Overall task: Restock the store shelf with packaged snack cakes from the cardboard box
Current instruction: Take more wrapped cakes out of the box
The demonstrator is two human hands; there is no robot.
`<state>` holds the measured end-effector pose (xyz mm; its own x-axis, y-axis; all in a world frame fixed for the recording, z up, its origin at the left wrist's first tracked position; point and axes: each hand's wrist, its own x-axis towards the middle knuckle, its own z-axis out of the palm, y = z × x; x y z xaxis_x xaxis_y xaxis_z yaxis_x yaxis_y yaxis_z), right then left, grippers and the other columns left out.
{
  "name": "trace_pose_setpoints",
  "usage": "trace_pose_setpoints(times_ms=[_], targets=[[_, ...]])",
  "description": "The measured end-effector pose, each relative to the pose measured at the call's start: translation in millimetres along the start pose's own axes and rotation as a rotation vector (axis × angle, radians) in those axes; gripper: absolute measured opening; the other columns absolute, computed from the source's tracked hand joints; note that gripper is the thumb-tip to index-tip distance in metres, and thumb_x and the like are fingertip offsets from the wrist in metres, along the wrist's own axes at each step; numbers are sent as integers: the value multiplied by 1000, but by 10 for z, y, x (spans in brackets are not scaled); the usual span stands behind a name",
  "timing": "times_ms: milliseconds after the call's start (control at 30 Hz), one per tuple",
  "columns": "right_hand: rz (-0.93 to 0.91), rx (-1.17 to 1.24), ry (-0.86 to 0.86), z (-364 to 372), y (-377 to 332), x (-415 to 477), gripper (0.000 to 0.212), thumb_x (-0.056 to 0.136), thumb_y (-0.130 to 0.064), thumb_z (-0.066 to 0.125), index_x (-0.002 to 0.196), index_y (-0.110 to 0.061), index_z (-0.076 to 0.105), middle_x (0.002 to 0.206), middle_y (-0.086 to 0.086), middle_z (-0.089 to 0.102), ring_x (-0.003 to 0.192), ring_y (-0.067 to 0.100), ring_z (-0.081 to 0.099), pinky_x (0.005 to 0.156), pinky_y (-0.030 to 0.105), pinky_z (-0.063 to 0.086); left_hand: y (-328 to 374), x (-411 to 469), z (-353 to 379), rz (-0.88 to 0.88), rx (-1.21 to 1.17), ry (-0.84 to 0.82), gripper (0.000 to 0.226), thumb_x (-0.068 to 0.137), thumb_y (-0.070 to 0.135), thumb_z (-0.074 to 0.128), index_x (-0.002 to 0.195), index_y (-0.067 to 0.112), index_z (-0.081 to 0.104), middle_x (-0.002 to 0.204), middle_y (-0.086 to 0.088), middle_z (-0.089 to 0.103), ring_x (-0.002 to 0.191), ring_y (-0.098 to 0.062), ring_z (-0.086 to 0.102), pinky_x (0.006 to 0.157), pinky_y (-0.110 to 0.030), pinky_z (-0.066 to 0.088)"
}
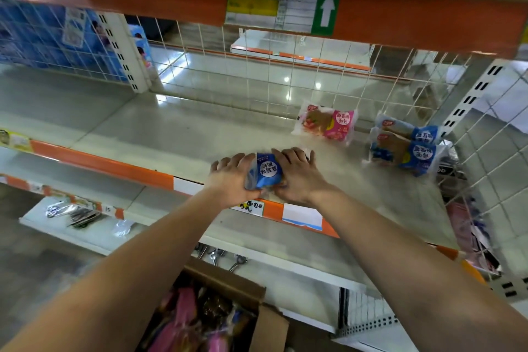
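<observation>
A blue snack cake pack (pixel 267 171) rests at the front edge of the white shelf (pixel 177 134), held between both hands. My left hand (pixel 231 180) grips its left side and my right hand (pixel 297 176) covers its right side. Further back on the shelf lies a pink snack cake pack (pixel 328 123). Two blue snack cake packs (pixel 405 146) are stacked at the right by the wire side panel. The open cardboard box (pixel 228 314) sits below, near the bottom of the view, with several pink and brown packs inside.
A wire grid back panel (pixel 257 71) closes the rear of the shelf. An orange price rail (pixel 137 173) runs along the front edge. The shelf above (pixel 400 14) overhangs with a label and arrow sign. A lower shelf at left holds small dark packets (pixel 77 214).
</observation>
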<state>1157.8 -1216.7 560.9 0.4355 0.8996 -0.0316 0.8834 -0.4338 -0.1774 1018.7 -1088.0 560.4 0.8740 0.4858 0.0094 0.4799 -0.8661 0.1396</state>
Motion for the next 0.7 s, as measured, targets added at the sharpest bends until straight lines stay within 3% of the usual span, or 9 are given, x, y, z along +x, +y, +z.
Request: trace_pose_setpoints(times_ms=[200,300,500,700], targets=[[9,0,-34,-60,61,38,95,76,-62,60,151,-24,15,138,7,34,131,30,37,116,55,9,-27,10,19,-23,-18,-35,94,75,64,61,148,22,20,149,-4,35,134,-31,35,111,-44,27],[32,12,-76,-92,75,37,92,78,-65,57,151,-28,14,144,6,34,134,31,34,115,57,11,-18,32,15,-12,-23,-43,93,75,65,60,148,23,21,148,-3,35,133,-31,35,111,-44,27],[45,53,-96,-169,50,19,90,80,-60,59,151,-29,13,140,7,41,134,30,33,113,61,9,28,76,-15,-3,-33,-57,90,77,62,59,148,25,19,147,-2,38,133,-29,35,111,-42,27],[31,-67,14,-208,176,-77,93,78,-46,62,152,-24,10,135,8,42,129,30,37,113,60,11,178,188,-85,65,-11,-47,90,77,60,62,148,26,18,147,-2,39,131,-28,38,109,-40,27]])
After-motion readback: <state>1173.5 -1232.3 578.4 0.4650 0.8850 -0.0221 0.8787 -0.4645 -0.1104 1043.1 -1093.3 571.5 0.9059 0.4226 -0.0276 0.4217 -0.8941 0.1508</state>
